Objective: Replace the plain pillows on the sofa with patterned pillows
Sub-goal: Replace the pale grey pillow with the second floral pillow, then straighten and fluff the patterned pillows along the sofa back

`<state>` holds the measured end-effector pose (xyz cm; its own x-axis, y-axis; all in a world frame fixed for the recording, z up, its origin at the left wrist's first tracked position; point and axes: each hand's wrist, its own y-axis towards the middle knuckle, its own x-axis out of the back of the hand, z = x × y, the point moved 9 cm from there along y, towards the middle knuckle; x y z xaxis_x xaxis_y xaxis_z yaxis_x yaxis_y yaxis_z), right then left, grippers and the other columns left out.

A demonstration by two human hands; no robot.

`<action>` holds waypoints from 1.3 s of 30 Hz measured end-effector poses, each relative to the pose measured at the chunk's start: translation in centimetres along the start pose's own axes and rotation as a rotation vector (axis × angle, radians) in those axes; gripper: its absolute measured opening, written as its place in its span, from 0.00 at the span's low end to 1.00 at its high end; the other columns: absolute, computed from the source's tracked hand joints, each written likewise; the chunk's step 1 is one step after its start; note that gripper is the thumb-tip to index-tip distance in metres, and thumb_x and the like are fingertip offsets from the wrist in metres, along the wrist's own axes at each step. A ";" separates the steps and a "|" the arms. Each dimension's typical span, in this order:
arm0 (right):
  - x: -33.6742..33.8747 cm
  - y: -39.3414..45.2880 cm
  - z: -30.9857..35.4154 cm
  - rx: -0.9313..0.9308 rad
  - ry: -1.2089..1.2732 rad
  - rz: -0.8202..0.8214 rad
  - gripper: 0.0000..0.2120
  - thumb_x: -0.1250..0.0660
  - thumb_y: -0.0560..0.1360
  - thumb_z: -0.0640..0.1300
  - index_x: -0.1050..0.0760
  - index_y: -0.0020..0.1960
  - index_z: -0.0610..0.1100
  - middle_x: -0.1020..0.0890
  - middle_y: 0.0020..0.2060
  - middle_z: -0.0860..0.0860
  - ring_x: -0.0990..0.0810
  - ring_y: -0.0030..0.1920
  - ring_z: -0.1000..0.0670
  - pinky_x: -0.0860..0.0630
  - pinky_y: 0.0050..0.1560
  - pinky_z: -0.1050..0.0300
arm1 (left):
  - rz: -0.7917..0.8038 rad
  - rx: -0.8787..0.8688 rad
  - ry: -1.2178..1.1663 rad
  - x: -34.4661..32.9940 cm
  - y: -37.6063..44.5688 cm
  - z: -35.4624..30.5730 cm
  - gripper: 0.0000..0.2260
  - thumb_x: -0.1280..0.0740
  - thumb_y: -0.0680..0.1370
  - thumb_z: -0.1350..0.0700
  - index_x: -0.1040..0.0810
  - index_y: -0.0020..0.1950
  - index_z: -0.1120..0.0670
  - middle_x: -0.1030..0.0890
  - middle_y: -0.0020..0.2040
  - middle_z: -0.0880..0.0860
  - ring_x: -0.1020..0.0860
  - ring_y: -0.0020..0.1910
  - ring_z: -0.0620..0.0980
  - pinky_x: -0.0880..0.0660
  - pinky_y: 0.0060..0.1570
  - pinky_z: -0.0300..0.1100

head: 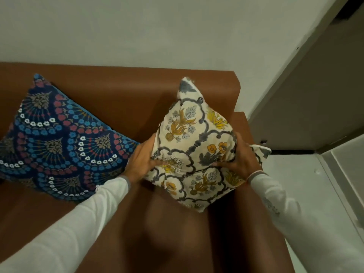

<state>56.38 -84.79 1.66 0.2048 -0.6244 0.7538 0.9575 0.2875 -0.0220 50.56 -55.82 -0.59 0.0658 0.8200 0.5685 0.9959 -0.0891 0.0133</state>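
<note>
1. A blue patterned pillow [57, 140] leaned on the sofa [122, 99] backrest, left of the cream floral pillow [195, 146].
2. The left hand [141, 160] pressed the floral pillow's left edge, its grip closed on the fabric.
3. The floral pillow stood on one corner on the sofa seat, by the right armrest. It looked light and soft, denting under the fingers, so gripping opposite edges suited it.
4. The right hand [241, 158] clasped its right edge.
</note>
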 end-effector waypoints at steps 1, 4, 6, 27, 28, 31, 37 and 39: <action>1.0 -0.1 0.2 0.041 0.025 -0.059 0.53 0.16 0.55 0.62 0.36 0.72 0.47 0.21 0.68 0.46 0.22 0.67 0.39 0.27 0.70 0.36 | -0.023 -0.038 0.039 0.4 0.6 -1.0 0.42 0.21 0.75 0.49 0.38 0.83 0.51 0.24 0.75 0.53 0.25 0.74 0.53 0.25 0.68 0.50; 2.4 0.1 0.2 0.130 0.078 -0.176 0.47 0.18 0.56 0.65 0.31 0.70 0.52 0.20 0.65 0.47 0.21 0.66 0.42 0.25 0.68 0.41 | -0.078 -0.072 0.241 1.1 2.6 -2.6 0.37 0.22 0.76 0.54 0.34 0.81 0.56 0.21 0.64 0.60 0.22 0.64 0.62 0.24 0.61 0.59; 1.6 0.8 -0.8 0.083 0.050 -0.143 0.43 0.18 0.56 0.65 0.28 0.67 0.51 0.19 0.63 0.49 0.21 0.64 0.42 0.24 0.67 0.42 | -0.022 -0.011 0.318 1.1 4.0 -2.4 0.39 0.21 0.74 0.54 0.35 0.81 0.56 0.22 0.62 0.61 0.24 0.62 0.63 0.25 0.60 0.60; -2.5 -7.2 16.0 0.339 -0.171 -0.490 0.43 0.29 0.72 0.66 0.34 0.74 0.38 0.28 0.70 0.38 0.29 0.72 0.38 0.35 0.77 0.48 | -0.325 0.087 0.461 19.0 -7.6 0.7 0.41 0.30 0.79 0.37 0.43 0.85 0.50 0.30 0.73 0.58 0.25 0.68 0.59 0.23 0.64 0.57; -3.4 -7.0 17.0 0.355 -0.154 -0.443 0.40 0.30 0.73 0.64 0.32 0.72 0.37 0.27 0.69 0.38 0.28 0.71 0.38 0.32 0.75 0.46 | -0.394 0.092 0.432 20.3 -8.4 1.3 0.37 0.31 0.80 0.38 0.40 0.84 0.51 0.29 0.72 0.57 0.25 0.67 0.58 0.23 0.64 0.57; -8.9 -4.6 22.0 0.362 -0.061 -0.238 0.36 0.30 0.73 0.64 0.30 0.71 0.40 0.25 0.67 0.42 0.26 0.69 0.42 0.29 0.72 0.44 | -0.595 0.179 0.335 27.0 -11.8 5.7 0.30 0.34 0.81 0.38 0.34 0.79 0.52 0.28 0.70 0.58 0.26 0.69 0.59 0.25 0.68 0.59; -22.5 4.5 33.0 0.252 0.035 0.075 0.42 0.26 0.69 0.66 0.35 0.75 0.46 0.28 0.71 0.47 0.29 0.72 0.46 0.27 0.71 0.44 | -0.507 0.446 0.253 37.7 -14.5 20.4 0.38 0.38 0.79 0.29 0.36 0.81 0.52 0.30 0.76 0.59 0.28 0.74 0.62 0.28 0.72 0.61; -25.7 7.3 34.0 0.174 0.007 0.137 0.49 0.26 0.66 0.69 0.38 0.77 0.47 0.30 0.74 0.48 0.30 0.74 0.44 0.29 0.72 0.42 | -0.363 0.440 0.213 37.5 -13.8 23.9 0.42 0.40 0.76 0.25 0.36 0.81 0.50 0.30 0.78 0.55 0.29 0.75 0.59 0.30 0.74 0.58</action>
<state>51.23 -41.93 4.48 0.3328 -0.5753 0.7471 0.8713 0.4907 -0.0103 40.70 -10.33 0.95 -0.2510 0.6191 0.7441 0.8874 0.4543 -0.0787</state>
